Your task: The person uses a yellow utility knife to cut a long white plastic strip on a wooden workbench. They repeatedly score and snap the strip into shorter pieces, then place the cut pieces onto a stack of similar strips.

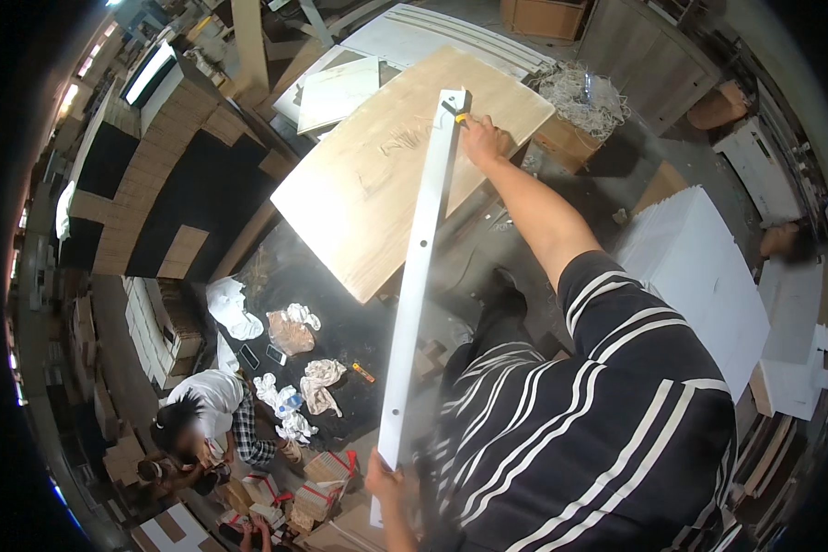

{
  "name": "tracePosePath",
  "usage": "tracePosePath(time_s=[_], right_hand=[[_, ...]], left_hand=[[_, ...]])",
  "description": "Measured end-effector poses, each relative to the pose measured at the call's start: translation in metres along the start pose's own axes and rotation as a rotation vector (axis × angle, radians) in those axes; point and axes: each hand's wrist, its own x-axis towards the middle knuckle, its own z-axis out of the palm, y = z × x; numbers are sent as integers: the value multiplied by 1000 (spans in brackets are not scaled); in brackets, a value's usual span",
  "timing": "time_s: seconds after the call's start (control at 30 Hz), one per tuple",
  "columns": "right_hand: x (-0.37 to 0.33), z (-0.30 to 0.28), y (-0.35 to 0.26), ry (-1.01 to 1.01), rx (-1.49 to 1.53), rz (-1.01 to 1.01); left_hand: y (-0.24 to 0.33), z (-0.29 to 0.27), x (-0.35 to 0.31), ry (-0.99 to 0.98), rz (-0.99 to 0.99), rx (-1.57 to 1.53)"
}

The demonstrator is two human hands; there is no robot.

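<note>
A long white strip with several small round holes [410,322] slants across the middle of the head view. My left hand [384,480] is wrapped round the edge of its near end. Its far end lies over a pale wood-faced board [359,184]; whether it touches the board I cannot tell. Close to that far end, my right hand [484,140] is closed on a small black-and-yellow hand tool [458,115]. The tool's tip meets the strip's face beside the end hole. My fingers hide most of the handle, so its exact kind does not show. Thin shavings [403,140] lie on the board.
Stacked white panels [695,267] stand at the right. A carton heaped with stringy offcuts [575,138] sits beyond the board. On the left rise tall panel stacks [179,184]. Below them a person [207,414] crouches near crumpled cloths [322,382], phones and an orange cutter [363,373].
</note>
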Motion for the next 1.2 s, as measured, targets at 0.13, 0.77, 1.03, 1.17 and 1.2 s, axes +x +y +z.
tracePosePath(time_s=[0.13,0.77,1.03,1.17,1.2], right_hand=[[-6,-4,17,4,-13,2],[17,-18,124,53,153,-38],[8,-45,119,-9,226,-8],[3,-58,113,-38,224,9],[2,-60,112,-31,237,5]], left_hand=[[-53,-6,27,6,62,146],[244,102,310,112,580,142],[322,164,379,-137,801,350],[321,162,388,-256,875,395],[324,162,393,-283,906,402]])
